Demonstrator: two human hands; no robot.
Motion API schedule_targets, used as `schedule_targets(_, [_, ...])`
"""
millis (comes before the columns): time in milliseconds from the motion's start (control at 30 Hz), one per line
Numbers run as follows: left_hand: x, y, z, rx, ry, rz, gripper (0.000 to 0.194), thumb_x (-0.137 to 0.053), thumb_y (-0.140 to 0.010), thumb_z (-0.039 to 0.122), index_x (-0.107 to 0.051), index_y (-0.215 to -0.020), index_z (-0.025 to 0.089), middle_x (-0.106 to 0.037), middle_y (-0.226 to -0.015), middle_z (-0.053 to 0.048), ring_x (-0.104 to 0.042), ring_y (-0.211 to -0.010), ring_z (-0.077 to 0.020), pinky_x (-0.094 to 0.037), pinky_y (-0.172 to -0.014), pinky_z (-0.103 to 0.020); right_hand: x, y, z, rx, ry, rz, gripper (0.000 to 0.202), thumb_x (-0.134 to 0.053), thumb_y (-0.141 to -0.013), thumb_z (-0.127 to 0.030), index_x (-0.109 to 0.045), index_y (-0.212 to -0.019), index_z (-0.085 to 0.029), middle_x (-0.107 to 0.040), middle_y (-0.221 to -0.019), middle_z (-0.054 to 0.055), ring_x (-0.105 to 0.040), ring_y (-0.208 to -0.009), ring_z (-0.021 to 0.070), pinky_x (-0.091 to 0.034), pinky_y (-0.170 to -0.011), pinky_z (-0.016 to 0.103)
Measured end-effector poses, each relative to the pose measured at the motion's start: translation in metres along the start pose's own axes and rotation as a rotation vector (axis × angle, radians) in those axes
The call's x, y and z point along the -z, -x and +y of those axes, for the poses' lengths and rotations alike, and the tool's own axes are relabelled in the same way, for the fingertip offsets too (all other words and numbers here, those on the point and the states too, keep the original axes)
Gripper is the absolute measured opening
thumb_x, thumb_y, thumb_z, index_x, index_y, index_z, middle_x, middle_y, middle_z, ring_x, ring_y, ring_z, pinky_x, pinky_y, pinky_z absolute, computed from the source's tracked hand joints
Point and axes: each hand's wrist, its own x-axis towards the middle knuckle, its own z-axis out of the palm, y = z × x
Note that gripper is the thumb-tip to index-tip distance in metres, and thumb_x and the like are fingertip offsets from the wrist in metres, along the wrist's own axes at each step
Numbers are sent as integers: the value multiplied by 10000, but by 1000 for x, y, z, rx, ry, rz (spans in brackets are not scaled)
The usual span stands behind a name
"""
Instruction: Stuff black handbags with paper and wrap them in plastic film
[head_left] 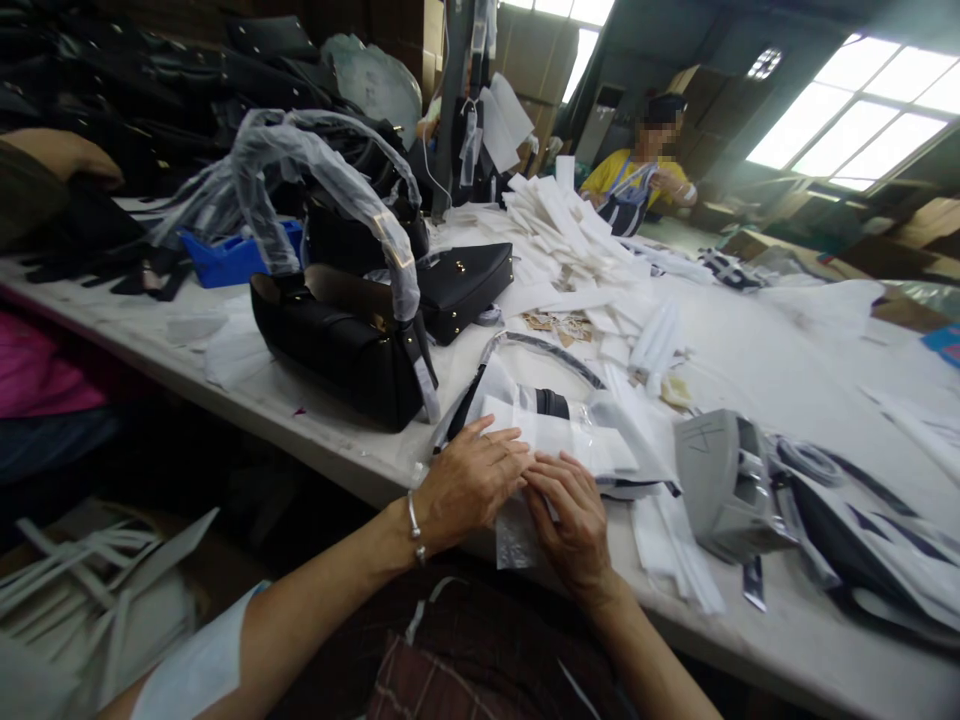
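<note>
A black handbag (553, 403) with a dark strap lies on the table in front of me, mostly covered by white wrapping sheet (611, 452) and clear plastic. My left hand (474, 482) is closed on the sheet along the bag's near edge, fingers bent over it and thumb hidden. Curled against the same edge, my right hand (571, 515) meets the left fingertips. A flap of clear plastic (517, 540) hangs over the table edge between my hands. What lies beneath my fingers is hidden.
To the left stands a black handbag (337, 350) with plastic-wrapped handles; another black bag (465, 285) lies behind it. White strips (570, 240) are heaped farther back. A grey tape dispenser (720, 485) and a partly wrapped bag (862, 540) sit right. A person (637, 180) works beyond.
</note>
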Motion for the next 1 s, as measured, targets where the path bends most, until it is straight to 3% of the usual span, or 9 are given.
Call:
schedule_targets(167, [-26, 9, -19, 7, -24, 54, 250, -432, -1011, 204, -644, -1141, 188, -699, -1206, -55, -614, -1181, -152, -414, -1089, -375, 13, 0, -3, 23, -20, -47, 293, -540, -914, -96, -656, -1145, -233, -723, -1101, 64, -645, -1119, 222, -466, -1038, 486])
schedule_targets(333, [-29, 13, -21, 4, -27, 101, 238, -467, -1004, 211, -670, -1127, 208, -711, -1188, -33, -618, -1177, -133, -422, -1094, -357, 36, 30, -9, 117, -17, -197, 366, -611, -890, -154, -612, -1247, -235, -716, -1118, 74, -635, -1132, 244, -495, -1023, 493])
schedule_targets(467, [-32, 14, -20, 5, -18, 155, 238, -484, -990, 184, -673, -1133, 211, -714, -1181, -32, -619, -1180, -137, -427, -1096, -361, 27, 50, -11, 105, 110, -324, 402, -555, -918, -208, -576, -1320, -208, -653, -1263, 112, -571, -1208, 273, -489, -1018, 500])
schedule_targets(667, [-32, 14, -20, -9, -18, 168, 240, -489, -983, 165, -664, -1141, 207, -710, -1193, -23, -625, -1172, -146, -431, -1088, -369, 1, 40, -14, 68, 6, -233, 289, -509, -927, -150, -644, -1175, -209, -709, -1106, 87, -619, -1083, 249, -511, -929, 455])
schedule_targets(833, [-31, 12, -21, -15, -41, 159, 248, -473, -985, 154, -662, -1139, 200, -708, -1198, -23, -621, -1179, -156, -425, -1089, -374, 2, 25, -20, 35, -127, -86, 305, -497, -901, -66, -658, -1102, -229, -727, -991, 54, -669, -983, 205, -537, -908, 396])
schedule_targets(1000, [-31, 11, -26, -50, -62, 126, 274, -439, -994, 150, -657, -1152, 199, -698, -1218, -24, -616, -1184, -158, -411, -1097, -374, 7, 21, -37, 8, -160, -120, 273, -496, -906, -48, -661, -1035, -224, -720, -867, 46, -678, -850, 184, -558, -830, 342])
